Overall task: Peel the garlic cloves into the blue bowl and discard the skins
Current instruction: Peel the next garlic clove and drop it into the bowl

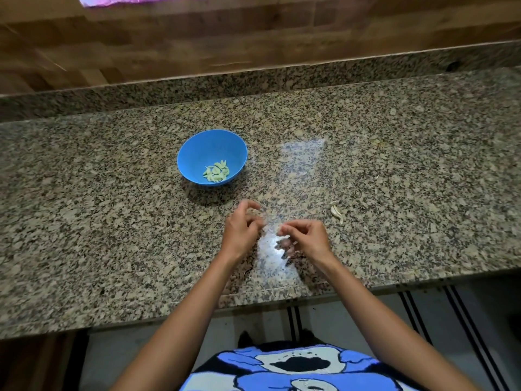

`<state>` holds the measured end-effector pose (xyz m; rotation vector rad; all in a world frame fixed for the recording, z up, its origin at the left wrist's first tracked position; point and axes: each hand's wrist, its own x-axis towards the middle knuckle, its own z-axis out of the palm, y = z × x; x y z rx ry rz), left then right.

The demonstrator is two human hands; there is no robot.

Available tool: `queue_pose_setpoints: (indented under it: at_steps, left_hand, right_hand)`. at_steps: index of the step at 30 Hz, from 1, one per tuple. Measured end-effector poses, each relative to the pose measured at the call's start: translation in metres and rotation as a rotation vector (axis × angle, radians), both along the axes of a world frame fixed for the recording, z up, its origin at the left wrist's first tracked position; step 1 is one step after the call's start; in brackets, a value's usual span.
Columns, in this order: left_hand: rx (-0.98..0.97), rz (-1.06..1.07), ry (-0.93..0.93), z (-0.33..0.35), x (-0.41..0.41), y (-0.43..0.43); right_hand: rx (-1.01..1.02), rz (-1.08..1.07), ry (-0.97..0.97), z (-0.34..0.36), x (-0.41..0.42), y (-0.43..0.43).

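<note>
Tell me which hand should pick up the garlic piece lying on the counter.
Right, probably: the right hand is nearer the garlic piece, which sits to its right; the left hand is farther.

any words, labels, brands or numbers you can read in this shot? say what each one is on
There is no readable text anywhere in this view.
Shirt: a blue, white and black cartoon print with no words showing.
Blue bowl: plain, with no label or mark.
Granite counter and wooden wall: no signs or numbers.
</note>
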<state>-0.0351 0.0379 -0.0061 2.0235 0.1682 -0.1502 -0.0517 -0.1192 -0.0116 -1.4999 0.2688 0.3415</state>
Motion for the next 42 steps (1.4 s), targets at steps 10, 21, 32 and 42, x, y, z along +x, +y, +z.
queue_pose_setpoints:
  at_steps: [10,21,32,42]
  left_hand:
    - [-0.121,-0.008,0.003,-0.004,-0.021,-0.014]
    - [0.119,0.215,0.035,-0.020,0.005,0.042]
    - [0.514,-0.185,-0.125,-0.063,-0.038,-0.002]
    - [0.528,-0.713,-0.348,-0.049,-0.020,-0.012]
  right_hand:
    - [0.049,-0.023,0.149,-0.003,0.004,-0.005]
    - [-0.010,-0.189,0.139,-0.003,-0.004,-0.027]
    - [0.029,-0.324,0.108,-0.011,-0.013,-0.030]
    - [0.065,-0.397,0.206,-0.017,-0.020,-0.030]
